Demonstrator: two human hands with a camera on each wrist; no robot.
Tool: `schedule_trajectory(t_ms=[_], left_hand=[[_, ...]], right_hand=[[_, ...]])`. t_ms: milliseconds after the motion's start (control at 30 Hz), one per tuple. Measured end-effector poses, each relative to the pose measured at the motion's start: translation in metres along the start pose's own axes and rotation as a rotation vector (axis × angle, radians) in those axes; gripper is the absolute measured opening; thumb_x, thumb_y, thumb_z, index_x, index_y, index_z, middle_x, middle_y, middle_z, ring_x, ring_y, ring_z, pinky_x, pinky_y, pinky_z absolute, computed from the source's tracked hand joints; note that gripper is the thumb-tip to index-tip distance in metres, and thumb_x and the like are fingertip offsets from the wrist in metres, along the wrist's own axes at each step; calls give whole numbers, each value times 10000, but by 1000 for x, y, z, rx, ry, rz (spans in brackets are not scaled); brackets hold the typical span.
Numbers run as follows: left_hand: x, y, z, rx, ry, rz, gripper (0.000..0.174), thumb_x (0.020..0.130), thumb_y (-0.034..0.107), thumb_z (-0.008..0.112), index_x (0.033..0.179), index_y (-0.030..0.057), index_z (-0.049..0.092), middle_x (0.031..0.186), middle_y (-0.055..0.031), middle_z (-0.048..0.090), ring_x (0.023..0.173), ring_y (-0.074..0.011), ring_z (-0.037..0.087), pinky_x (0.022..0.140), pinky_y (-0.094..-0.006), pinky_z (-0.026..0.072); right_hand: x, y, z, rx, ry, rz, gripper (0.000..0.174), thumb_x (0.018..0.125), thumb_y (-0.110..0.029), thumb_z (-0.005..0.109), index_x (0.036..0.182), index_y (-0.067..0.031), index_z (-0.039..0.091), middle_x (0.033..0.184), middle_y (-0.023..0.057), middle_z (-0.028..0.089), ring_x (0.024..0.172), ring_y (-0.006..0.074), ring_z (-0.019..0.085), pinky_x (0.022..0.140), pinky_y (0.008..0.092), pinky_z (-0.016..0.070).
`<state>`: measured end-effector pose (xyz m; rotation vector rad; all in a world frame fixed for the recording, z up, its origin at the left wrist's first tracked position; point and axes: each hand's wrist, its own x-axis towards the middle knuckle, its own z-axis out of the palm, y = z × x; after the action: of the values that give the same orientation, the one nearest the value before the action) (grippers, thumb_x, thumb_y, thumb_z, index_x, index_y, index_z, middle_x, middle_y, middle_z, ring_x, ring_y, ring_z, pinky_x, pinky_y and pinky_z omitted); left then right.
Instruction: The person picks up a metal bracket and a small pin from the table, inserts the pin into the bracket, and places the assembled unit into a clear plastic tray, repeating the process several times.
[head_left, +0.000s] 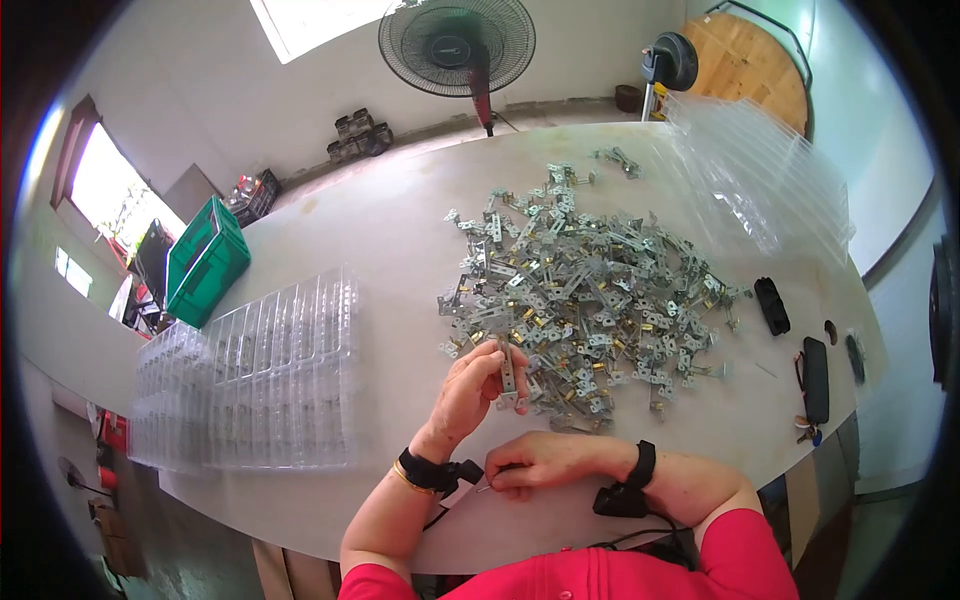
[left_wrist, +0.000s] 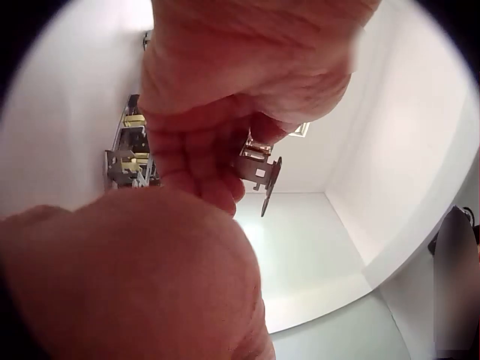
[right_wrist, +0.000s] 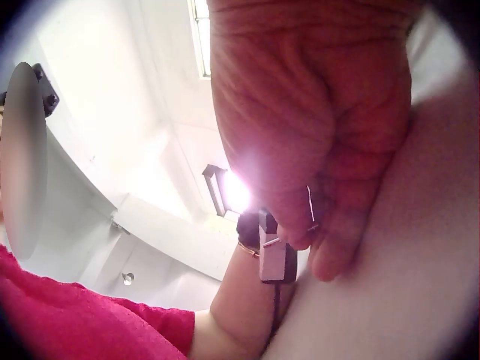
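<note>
My left hand [head_left: 468, 388] pinches a small metal bracket [head_left: 507, 368], a narrow plate with holes, held upright over the near edge of a pile of similar brackets [head_left: 600, 290]. In the left wrist view the bracket's slotted end [left_wrist: 259, 172] pokes out past the fingers. My right hand [head_left: 545, 460] rests low over the table, close to the left wrist. Between its thumb and fingers it pinches a thin metal piece [head_left: 484, 489], whose tip shows; the rest is hidden in the hand, and I cannot tell its kind.
Clear plastic trays [head_left: 280, 370] with compartments lie at left, beside a green crate [head_left: 207, 262]. More clear trays [head_left: 765, 180] are stacked at the back right. A black case [head_left: 815, 380], keys [head_left: 808, 432] and a black object [head_left: 771, 306] lie on the right. A fan [head_left: 457, 48] stands behind the table.
</note>
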<state>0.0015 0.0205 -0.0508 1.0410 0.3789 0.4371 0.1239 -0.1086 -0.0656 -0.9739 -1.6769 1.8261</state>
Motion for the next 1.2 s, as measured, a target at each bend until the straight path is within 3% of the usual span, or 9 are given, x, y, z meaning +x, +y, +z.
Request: schedule_trajectory(t_ms=[133,200,433,533,700,800,967,1033,1200], left_hand=[[-4,-2,-1,34,21,-19,321,1032,270,403,997,-4,567,778,-150,633,662,-237,631,621,-345,527],[-6,-3,-4,55,26,2,328,1038,281,401,972,1,559,769,-148,628,654,-237,631,607,-341,524],[-8,-4,-7,-13,53,55,318,1062,268,408,936,12,550,759,-116,611,633,-218,627,599,-320,522],[-5,-12,-7,-4,125,101,312,1067,264,422,946,12,561,750,-77,588,616,-187,616,565,-297,514],[-10,-6,-6,79,141,96,327,1070,289,429,963,17,575,722,-44,559,576,-145,592,491,-270,485],[-11,-5,-4,145,186,81,336,1073,301,426,973,19,579,712,-43,564,553,-130,578,469,-262,476],[-12,-7,1,191,273,37,339,1076,307,424,995,21,587,691,-43,582,545,-111,565,460,-248,466],[-12,-10,1,224,297,69,329,1079,296,428,1019,21,597,663,-32,589,527,-97,550,455,-236,449],[-13,-9,7,273,330,86,308,1077,263,441,1056,12,617,635,-15,581,508,-71,520,454,-226,435]], right_hand=[[-3,-4,3,-36,-6,-18,155,993,-184,536,975,-43,598,813,55,644,719,153,618,676,314,502],[-6,-10,5,-257,33,-73,164,1006,-216,551,999,-62,607,813,52,640,710,161,602,681,318,493],[-22,-59,-4,-90,116,28,114,1010,-189,591,1040,-83,620,807,46,641,725,152,622,671,301,501],[-27,-77,-19,-132,264,-65,73,996,-121,605,1053,-82,628,792,40,631,740,124,621,665,285,502],[-25,-100,-45,-269,832,-136,78,970,-53,624,1044,-29,619,802,55,624,737,102,590,660,268,489],[-19,-106,-51,-429,992,-247,81,956,-22,627,1037,-15,617,823,64,628,725,111,583,649,267,483],[-9,-89,-53,-602,1114,-308,99,919,-10,648,1016,-28,634,820,113,651,691,205,640,622,306,497],[-11,-90,-52,-690,1109,-197,82,904,-43,663,982,-53,642,764,130,648,657,276,650,593,345,499],[-10,-89,-47,-748,1068,-125,47,910,-89,649,950,-70,631,738,131,649,658,321,651,579,395,497]])
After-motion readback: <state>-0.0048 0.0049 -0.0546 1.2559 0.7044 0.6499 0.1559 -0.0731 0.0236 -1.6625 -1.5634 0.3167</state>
